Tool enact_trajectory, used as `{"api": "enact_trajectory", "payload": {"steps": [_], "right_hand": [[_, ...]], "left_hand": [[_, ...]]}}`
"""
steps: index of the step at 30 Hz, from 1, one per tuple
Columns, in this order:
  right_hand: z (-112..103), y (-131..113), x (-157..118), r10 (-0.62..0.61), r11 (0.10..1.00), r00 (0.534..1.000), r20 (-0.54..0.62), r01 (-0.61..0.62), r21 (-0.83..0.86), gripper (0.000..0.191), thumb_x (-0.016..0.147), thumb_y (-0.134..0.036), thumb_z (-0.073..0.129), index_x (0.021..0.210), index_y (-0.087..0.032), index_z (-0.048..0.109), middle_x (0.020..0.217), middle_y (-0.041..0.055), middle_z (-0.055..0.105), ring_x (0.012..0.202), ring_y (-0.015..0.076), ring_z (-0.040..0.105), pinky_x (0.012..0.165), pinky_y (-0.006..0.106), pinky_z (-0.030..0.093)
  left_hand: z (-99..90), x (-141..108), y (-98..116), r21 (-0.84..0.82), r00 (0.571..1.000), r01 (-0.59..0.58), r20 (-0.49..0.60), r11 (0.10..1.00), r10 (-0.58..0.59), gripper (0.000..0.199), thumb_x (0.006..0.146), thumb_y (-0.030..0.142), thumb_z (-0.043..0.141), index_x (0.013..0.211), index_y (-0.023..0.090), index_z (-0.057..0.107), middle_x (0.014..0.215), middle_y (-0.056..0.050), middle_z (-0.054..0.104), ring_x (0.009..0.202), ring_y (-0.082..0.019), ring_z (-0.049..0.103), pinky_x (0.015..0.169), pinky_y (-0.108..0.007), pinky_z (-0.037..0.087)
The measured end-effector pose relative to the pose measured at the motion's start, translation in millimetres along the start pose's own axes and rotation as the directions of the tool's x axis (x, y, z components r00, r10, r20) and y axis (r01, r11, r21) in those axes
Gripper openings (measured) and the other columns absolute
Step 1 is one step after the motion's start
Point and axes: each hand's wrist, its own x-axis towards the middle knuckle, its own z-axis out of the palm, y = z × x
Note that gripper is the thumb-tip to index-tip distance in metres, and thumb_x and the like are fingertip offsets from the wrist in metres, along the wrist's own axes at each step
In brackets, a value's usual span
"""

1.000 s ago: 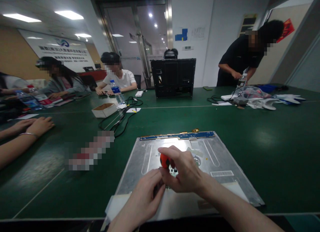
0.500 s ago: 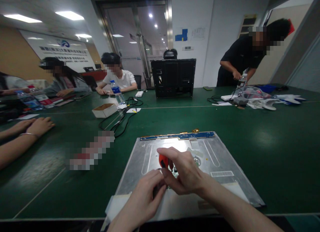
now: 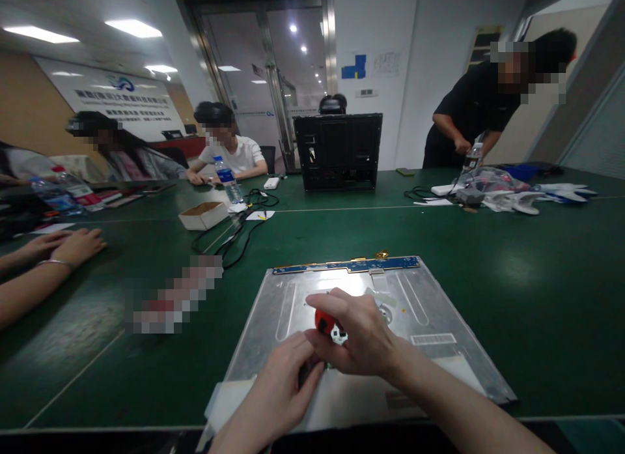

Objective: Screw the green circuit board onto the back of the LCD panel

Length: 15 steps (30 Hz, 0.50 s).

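A flat silver display panel (image 3: pixel 415 304) lies on the green table in front of me, with a narrow blue circuit strip (image 3: pixel 390 265) along its far edge. My right hand (image 3: pixel 361 340) is closed round the red-orange handle of a screwdriver (image 3: pixel 323 322), over the middle of the panel. The shaft and tip are hidden. Part of a small green circuit board (image 3: pixel 338 335) shows beneath my right hand. My left hand (image 3: pixel 286 376) rests low on the panel beside it, fingers curled in at the board's near side. What they grip, if anything, is hidden.
An open cardboard box (image 3: pixel 202 218), black cables (image 3: pixel 239 229) and a water bottle (image 3: pixel 227 180) stand ahead to the left. A black monitor housing (image 3: pixel 339 152) is at the back. Another person's hands (image 3: pixel 78 247) rest at left. Gloves and plastic bags (image 3: pixel 517 197) lie far right.
My right hand has turned slightly at the screwdriver; the handle has shifted a little to the right and its thumb to the left. My left hand stays in place.
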Motion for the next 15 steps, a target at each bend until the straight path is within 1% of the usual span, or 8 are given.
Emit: {"api": "enact_trajectory", "payload": {"steps": [3, 6, 8, 11, 15], "right_hand": [[-2.0, -0.4, 0.6, -0.006, 0.999, 1.0, 0.028, 0.005, 0.033, 0.04, 0.089, -0.024, 0.046, 0.127, -0.017, 0.041, 0.075, 0.0005, 0.058, 0.059, 0.0134, 0.051, 0.048, 0.025, 0.039], [-4.2, -0.5, 1.1, -0.037, 0.995, 0.997, 0.062, 0.031, 0.096, 0.049, 0.085, -0.02, 0.043, 0.134, -0.014, 0.038, 0.081, 0.0035, 0.061, 0.065, 0.0148, 0.053, 0.052, 0.026, 0.044], [-5.2, -0.6, 1.4, -0.043, 0.993, 0.997, 0.059, 0.036, 0.116, 0.053, 0.083, -0.017, 0.042, 0.136, -0.014, 0.037, 0.084, 0.0045, 0.062, 0.067, 0.015, 0.055, 0.054, 0.027, 0.046], [-5.2, -0.9, 1.7, -0.027, 0.995, 0.999, 0.04, 0.023, 0.097, 0.053, 0.082, -0.016, 0.043, 0.135, -0.015, 0.038, 0.084, 0.0042, 0.062, 0.067, 0.0149, 0.056, 0.054, 0.026, 0.046], [-1.7, -0.3, -0.1, -0.023, 0.999, 1.0, -0.002, 0.023, 0.048, 0.049, 0.084, -0.017, 0.046, 0.132, -0.019, 0.036, 0.077, -0.0001, 0.06, 0.06, 0.0123, 0.053, 0.049, 0.023, 0.042]], "left_hand": [[-0.5, 0.2, 1.5, 0.003, 1.0, 0.004, -0.008, 1.0, -0.004, 0.013, 0.084, 0.014, 0.046, 0.077, 0.019, 0.056, 0.077, -0.004, 0.065, 0.071, -0.02, 0.06, 0.065, -0.029, 0.045], [-0.5, -0.4, -0.1, -0.009, 1.0, -0.007, 0.018, 1.0, 0.007, 0.011, 0.084, 0.015, 0.046, 0.081, 0.019, 0.056, 0.079, -0.004, 0.065, 0.072, -0.02, 0.061, 0.066, -0.028, 0.046], [-0.7, -0.5, -1.6, -0.009, 0.999, -0.007, 0.039, 1.0, 0.008, 0.011, 0.085, 0.016, 0.046, 0.083, 0.019, 0.056, 0.08, -0.004, 0.065, 0.073, -0.02, 0.061, 0.067, -0.028, 0.047], [-1.9, 0.2, -2.0, 0.009, 0.998, 0.007, 0.059, 1.0, -0.007, 0.011, 0.085, 0.017, 0.046, 0.08, 0.019, 0.055, 0.077, -0.004, 0.063, 0.071, -0.02, 0.06, 0.065, -0.028, 0.047], [-2.5, 1.2, -0.3, 0.0, 0.999, 0.017, 0.045, 1.0, -0.017, 0.011, 0.083, 0.016, 0.045, 0.08, 0.019, 0.055, 0.076, -0.004, 0.063, 0.071, -0.02, 0.06, 0.065, -0.028, 0.047]]}}
